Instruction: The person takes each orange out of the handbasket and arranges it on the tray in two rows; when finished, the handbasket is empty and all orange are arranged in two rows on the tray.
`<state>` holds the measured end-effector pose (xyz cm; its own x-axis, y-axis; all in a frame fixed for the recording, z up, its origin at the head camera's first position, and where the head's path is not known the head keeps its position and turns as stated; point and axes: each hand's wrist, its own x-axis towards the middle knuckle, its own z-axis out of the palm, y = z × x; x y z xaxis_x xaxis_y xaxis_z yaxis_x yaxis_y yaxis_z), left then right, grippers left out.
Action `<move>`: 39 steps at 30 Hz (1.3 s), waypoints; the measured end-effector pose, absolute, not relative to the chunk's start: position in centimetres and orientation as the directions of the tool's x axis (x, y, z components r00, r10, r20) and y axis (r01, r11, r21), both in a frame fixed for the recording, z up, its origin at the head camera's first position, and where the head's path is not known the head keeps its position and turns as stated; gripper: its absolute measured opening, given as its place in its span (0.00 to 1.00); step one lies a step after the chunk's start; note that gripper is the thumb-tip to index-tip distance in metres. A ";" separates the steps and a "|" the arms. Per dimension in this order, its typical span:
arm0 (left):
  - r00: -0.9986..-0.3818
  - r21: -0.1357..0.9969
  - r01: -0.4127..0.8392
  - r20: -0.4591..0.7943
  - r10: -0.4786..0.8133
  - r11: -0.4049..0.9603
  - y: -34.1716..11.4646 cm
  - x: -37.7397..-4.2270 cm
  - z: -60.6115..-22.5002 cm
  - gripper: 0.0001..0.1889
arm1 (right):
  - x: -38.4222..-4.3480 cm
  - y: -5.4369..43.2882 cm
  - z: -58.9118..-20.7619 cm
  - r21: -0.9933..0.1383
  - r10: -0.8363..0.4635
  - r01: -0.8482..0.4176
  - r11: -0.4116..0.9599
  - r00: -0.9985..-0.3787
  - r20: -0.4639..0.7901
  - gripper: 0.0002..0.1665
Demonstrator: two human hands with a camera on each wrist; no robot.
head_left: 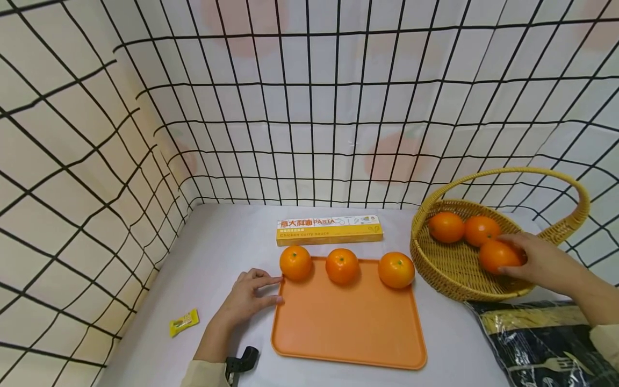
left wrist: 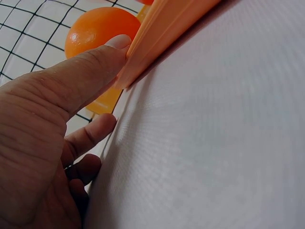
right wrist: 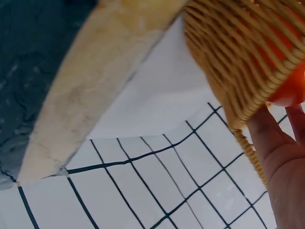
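Note:
An orange tray [head_left: 348, 322] lies on the table with three oranges along its far edge: a left one [head_left: 296, 263], a middle one [head_left: 342, 266] and a right one [head_left: 396, 270]. At the tray's left side is my left hand [head_left: 246, 295], its thumb and a fingertip against the rim by the left orange; the left wrist view shows the thumb [left wrist: 86, 71] on the tray edge. My right hand [head_left: 544, 263] reaches into a wicker basket [head_left: 450, 279] and grips an orange [head_left: 498, 257]. Two more oranges [head_left: 446, 227] sit behind it in the basket.
A pasta box [head_left: 330, 231] lies behind the tray. Right of the tray, a dark bag of pasta [head_left: 541, 338] lies in front of the basket, whose tall handle [head_left: 508, 171] arches up. A small yellow packet [head_left: 184, 322] is at left. Black wire grids [head_left: 309, 118] border the table.

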<state>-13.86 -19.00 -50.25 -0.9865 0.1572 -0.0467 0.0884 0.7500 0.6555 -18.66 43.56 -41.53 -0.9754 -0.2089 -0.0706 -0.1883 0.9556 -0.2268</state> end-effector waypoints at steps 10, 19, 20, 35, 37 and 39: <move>-0.986 0.647 0.108 -0.029 0.166 0.755 -19.1 -13.8 -50.0 0.23 | -17.7 41.5 -40.1 -0.259 -0.224 -0.222 0.940 -0.974 0.023 0.52; -0.987 0.648 0.095 -0.038 0.157 0.755 -19.2 -13.9 -50.1 0.23 | -16.4 39.4 -38.5 -0.310 -0.235 -0.233 0.922 -0.971 0.032 0.50; -0.987 0.649 0.095 -0.039 0.157 0.755 -19.2 -13.9 -50.1 0.23 | -16.3 39.0 -38.3 -0.313 -0.233 -0.232 0.921 -0.972 0.034 0.50; -0.986 0.660 0.091 -0.044 0.159 0.746 -19.1 -13.8 -50.2 0.23 | -14.0 34.8 -37.5 -0.460 -0.229 -0.226 0.859 -0.972 0.051 0.52; -0.986 0.660 0.092 -0.044 0.160 0.746 -19.1 -13.8 -50.2 0.23 | -13.6 34.2 -37.5 -0.450 -0.242 -0.249 0.857 -0.967 0.075 0.51; -0.986 0.658 0.093 -0.043 0.160 0.747 -19.0 -13.8 -50.2 0.23 | -13.3 33.5 -37.4 -0.453 -0.254 -0.267 0.851 -0.963 0.091 0.50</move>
<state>-13.79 -19.03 -50.19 -0.9861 0.1604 -0.0427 0.0930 0.7470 0.6583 -13.27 33.47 -37.35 -0.9630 -0.2538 0.0909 -0.2670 0.8507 -0.4528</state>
